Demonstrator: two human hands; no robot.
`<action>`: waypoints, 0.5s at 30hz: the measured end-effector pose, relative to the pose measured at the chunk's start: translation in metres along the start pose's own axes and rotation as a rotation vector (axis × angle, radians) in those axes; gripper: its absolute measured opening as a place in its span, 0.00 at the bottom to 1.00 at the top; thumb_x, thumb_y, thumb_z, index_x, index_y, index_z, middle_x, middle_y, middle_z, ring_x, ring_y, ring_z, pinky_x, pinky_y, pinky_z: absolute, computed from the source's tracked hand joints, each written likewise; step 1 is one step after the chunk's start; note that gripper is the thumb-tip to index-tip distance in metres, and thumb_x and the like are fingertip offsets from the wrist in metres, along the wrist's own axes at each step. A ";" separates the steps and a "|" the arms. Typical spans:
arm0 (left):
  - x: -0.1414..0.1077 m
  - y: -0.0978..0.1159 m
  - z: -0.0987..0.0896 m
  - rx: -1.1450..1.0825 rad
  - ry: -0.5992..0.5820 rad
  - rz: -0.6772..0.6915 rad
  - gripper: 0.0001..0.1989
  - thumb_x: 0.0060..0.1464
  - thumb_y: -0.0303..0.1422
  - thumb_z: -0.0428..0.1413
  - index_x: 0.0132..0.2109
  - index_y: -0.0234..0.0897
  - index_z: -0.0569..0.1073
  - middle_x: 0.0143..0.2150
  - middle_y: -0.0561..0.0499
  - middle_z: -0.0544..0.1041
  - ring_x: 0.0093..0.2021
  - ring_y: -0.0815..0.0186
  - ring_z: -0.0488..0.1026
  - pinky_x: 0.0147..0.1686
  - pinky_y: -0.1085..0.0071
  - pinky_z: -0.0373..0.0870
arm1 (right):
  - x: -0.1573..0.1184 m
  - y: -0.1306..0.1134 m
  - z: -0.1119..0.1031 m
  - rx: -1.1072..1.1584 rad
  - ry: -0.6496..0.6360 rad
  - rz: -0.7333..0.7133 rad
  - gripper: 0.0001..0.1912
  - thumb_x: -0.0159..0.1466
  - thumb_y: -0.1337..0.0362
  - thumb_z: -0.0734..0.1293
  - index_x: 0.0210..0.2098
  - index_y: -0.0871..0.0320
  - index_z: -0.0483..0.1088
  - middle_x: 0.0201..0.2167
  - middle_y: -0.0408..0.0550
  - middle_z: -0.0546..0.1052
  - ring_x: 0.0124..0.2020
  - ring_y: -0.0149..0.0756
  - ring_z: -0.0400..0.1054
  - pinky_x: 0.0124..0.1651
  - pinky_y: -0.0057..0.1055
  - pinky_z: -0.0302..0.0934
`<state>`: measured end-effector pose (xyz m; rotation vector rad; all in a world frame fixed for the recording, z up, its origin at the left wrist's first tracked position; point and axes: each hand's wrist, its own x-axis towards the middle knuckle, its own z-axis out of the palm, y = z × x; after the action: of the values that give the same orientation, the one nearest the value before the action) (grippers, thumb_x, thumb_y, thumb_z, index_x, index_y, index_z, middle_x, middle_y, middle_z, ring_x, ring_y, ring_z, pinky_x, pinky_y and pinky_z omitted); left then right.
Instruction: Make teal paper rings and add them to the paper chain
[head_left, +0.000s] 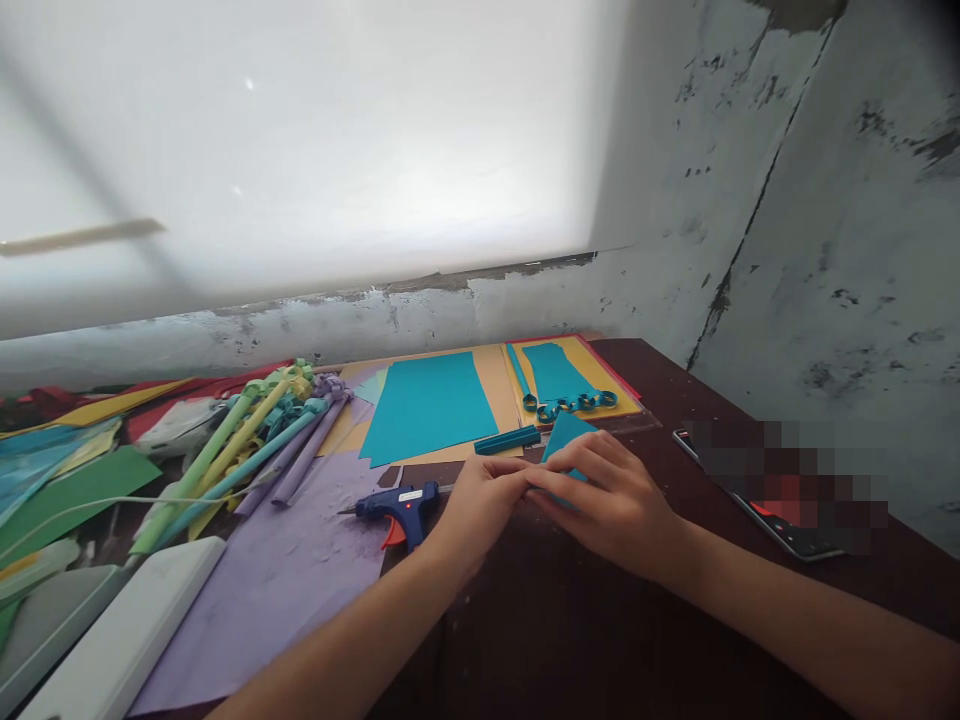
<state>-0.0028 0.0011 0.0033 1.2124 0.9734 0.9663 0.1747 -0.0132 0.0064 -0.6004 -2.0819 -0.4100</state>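
Pinching a blue piece (568, 432) near its edge, the left hand (480, 508) and right hand (611, 505) meet at their fingertips over the table (570, 640). The fingers are closed, with little gap; the right ones lie across the piece and hide much of it, so the exact left grip is hard to make out. Just beyond the left hand lies a folded strip (507, 440), and beside it are blue sheets (429, 405). Past the right hand, a yellow sheet (624, 388) bears a row of curls (577, 404), a thin strip (517, 368) and a small stack (556, 370). Left of the left hand, a glue gun (405, 508) lies on its side, nozzle pointing left, partly over purple paper (285, 600). Farther left are paper rolls (201, 460) with curled ends, and a white case (139, 635). A phone (799, 538) lies well to the right, partly blurred.
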 end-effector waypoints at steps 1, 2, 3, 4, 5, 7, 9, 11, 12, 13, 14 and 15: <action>-0.001 0.000 0.001 -0.004 -0.005 0.003 0.08 0.44 0.32 0.61 0.28 0.31 0.83 0.25 0.48 0.76 0.29 0.68 0.66 0.31 0.72 0.59 | 0.000 0.001 0.000 0.003 -0.003 -0.008 0.12 0.66 0.71 0.70 0.49 0.56 0.76 0.36 0.47 0.81 0.37 0.37 0.72 0.42 0.37 0.65; -0.001 0.000 0.002 -0.010 -0.011 0.004 0.09 0.44 0.32 0.61 0.28 0.30 0.84 0.25 0.48 0.76 0.29 0.67 0.66 0.31 0.71 0.59 | 0.001 0.001 -0.001 0.006 -0.004 -0.021 0.11 0.67 0.71 0.70 0.48 0.56 0.76 0.36 0.47 0.81 0.37 0.37 0.72 0.41 0.36 0.65; -0.001 0.001 0.002 -0.012 -0.017 0.005 0.09 0.43 0.31 0.61 0.29 0.30 0.84 0.26 0.48 0.76 0.29 0.67 0.67 0.32 0.71 0.60 | 0.001 0.001 -0.003 0.008 -0.007 -0.039 0.10 0.67 0.72 0.69 0.48 0.56 0.76 0.36 0.46 0.82 0.37 0.37 0.72 0.41 0.36 0.64; -0.001 0.001 0.003 -0.011 -0.019 0.008 0.09 0.43 0.31 0.60 0.30 0.30 0.84 0.26 0.47 0.77 0.30 0.67 0.67 0.32 0.71 0.61 | 0.002 0.001 -0.004 0.008 -0.009 -0.058 0.10 0.68 0.72 0.69 0.47 0.56 0.76 0.36 0.46 0.82 0.36 0.36 0.72 0.41 0.36 0.64; -0.001 0.002 0.003 -0.005 -0.016 0.012 0.10 0.43 0.32 0.61 0.30 0.30 0.84 0.27 0.47 0.77 0.30 0.66 0.68 0.32 0.71 0.61 | 0.002 0.001 -0.005 0.005 -0.009 -0.076 0.10 0.68 0.73 0.69 0.47 0.56 0.75 0.36 0.46 0.82 0.36 0.36 0.72 0.40 0.36 0.64; -0.001 0.003 0.003 0.011 -0.007 0.010 0.09 0.43 0.32 0.61 0.29 0.30 0.84 0.27 0.47 0.77 0.30 0.66 0.67 0.32 0.71 0.61 | 0.002 0.000 -0.006 -0.005 -0.008 -0.100 0.10 0.67 0.74 0.69 0.46 0.57 0.75 0.35 0.46 0.82 0.36 0.36 0.72 0.40 0.36 0.64; -0.001 0.004 0.004 0.021 -0.004 0.003 0.09 0.43 0.33 0.63 0.29 0.30 0.84 0.27 0.48 0.77 0.30 0.67 0.67 0.32 0.71 0.60 | 0.001 -0.002 -0.006 -0.013 -0.012 -0.106 0.10 0.66 0.74 0.69 0.45 0.56 0.75 0.35 0.46 0.82 0.35 0.36 0.72 0.40 0.36 0.64; -0.002 0.005 0.004 0.027 -0.004 -0.003 0.09 0.44 0.34 0.64 0.27 0.30 0.83 0.26 0.48 0.76 0.30 0.68 0.66 0.31 0.71 0.59 | 0.000 -0.002 -0.005 -0.015 -0.017 -0.098 0.10 0.66 0.74 0.69 0.44 0.55 0.75 0.34 0.46 0.81 0.35 0.36 0.72 0.41 0.36 0.64; -0.002 0.005 0.004 0.030 -0.006 -0.005 0.11 0.45 0.36 0.65 0.27 0.30 0.82 0.25 0.49 0.75 0.29 0.68 0.66 0.30 0.72 0.59 | 0.000 -0.003 -0.004 -0.008 -0.022 -0.093 0.09 0.66 0.73 0.68 0.43 0.55 0.75 0.33 0.46 0.80 0.35 0.37 0.72 0.40 0.36 0.64; -0.002 0.005 0.004 0.032 -0.006 -0.009 0.12 0.46 0.38 0.66 0.26 0.30 0.82 0.25 0.49 0.74 0.29 0.68 0.65 0.30 0.72 0.58 | 0.001 -0.003 -0.004 0.011 -0.030 -0.084 0.08 0.66 0.73 0.68 0.41 0.55 0.75 0.32 0.46 0.80 0.34 0.37 0.72 0.40 0.37 0.64; -0.002 0.005 0.004 0.033 -0.009 -0.014 0.14 0.47 0.39 0.66 0.25 0.31 0.81 0.25 0.50 0.73 0.29 0.68 0.65 0.29 0.72 0.58 | 0.001 -0.004 -0.004 0.047 -0.044 -0.071 0.07 0.65 0.73 0.68 0.39 0.55 0.75 0.31 0.47 0.79 0.33 0.37 0.71 0.39 0.36 0.64; -0.002 0.004 0.004 0.031 -0.010 -0.018 0.15 0.47 0.41 0.66 0.26 0.31 0.81 0.25 0.50 0.73 0.29 0.68 0.65 0.29 0.72 0.59 | 0.003 -0.005 -0.005 0.110 -0.069 -0.048 0.06 0.65 0.72 0.68 0.37 0.56 0.75 0.30 0.47 0.78 0.32 0.37 0.71 0.38 0.36 0.64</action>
<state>0.0006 -0.0014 0.0083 1.2313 0.9932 0.9330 0.1743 -0.0189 0.0110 -0.5065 -2.1722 -0.3030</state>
